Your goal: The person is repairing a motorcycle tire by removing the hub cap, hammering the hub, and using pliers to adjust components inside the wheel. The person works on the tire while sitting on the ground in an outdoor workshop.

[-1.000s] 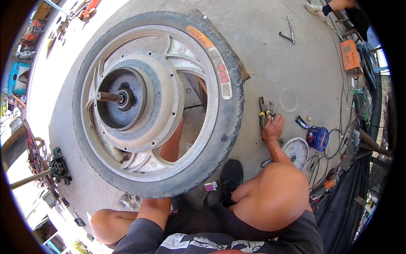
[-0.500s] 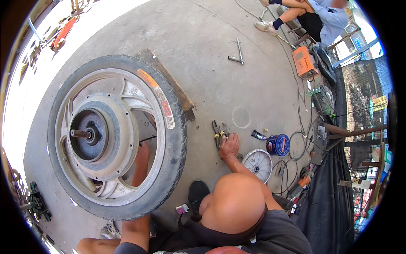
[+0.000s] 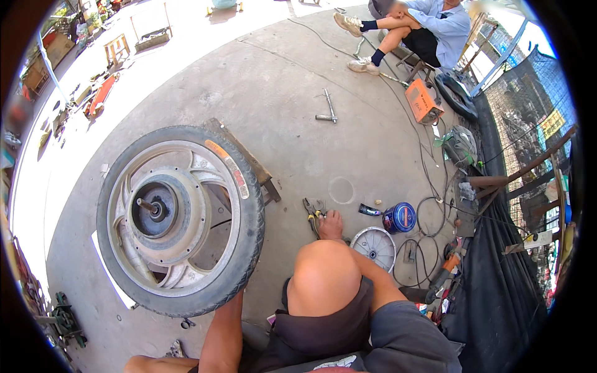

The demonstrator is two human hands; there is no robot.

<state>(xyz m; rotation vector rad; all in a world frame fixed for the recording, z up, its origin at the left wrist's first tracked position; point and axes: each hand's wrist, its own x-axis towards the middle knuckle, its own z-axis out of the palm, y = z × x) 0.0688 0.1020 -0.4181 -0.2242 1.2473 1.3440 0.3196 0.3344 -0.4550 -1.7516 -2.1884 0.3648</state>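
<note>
A spoked wheel (image 3: 245,273) with a black tyre and a round grey hub (image 3: 189,239) lies at the left, its axle pointing up. My left forearm (image 3: 225,326) reaches to the tyre's near edge; the hand is hidden beneath the wheel. On the concrete, my right hand (image 3: 331,224) rests with its fingers curled, against pliers (image 3: 312,214) with yellow-and-black handles. What the fingers hold, if anything, is hidden. Right of that hand lie a round silver hub cover (image 3: 382,242) and a blue tub (image 3: 401,216).
A wooden support (image 3: 252,163) shows beyond the tyre. A T-shaped wrench (image 3: 328,109) lies farther off. At the right are cables (image 3: 429,248), an orange angle grinder (image 3: 451,264) and an orange machine box (image 3: 424,102). A seated person (image 3: 429,31) is at the back right.
The view has shifted, so the wheel appears lower. My left hand, partly seen between the spokes before, is now hidden. My right hand stays by the pliers.
</note>
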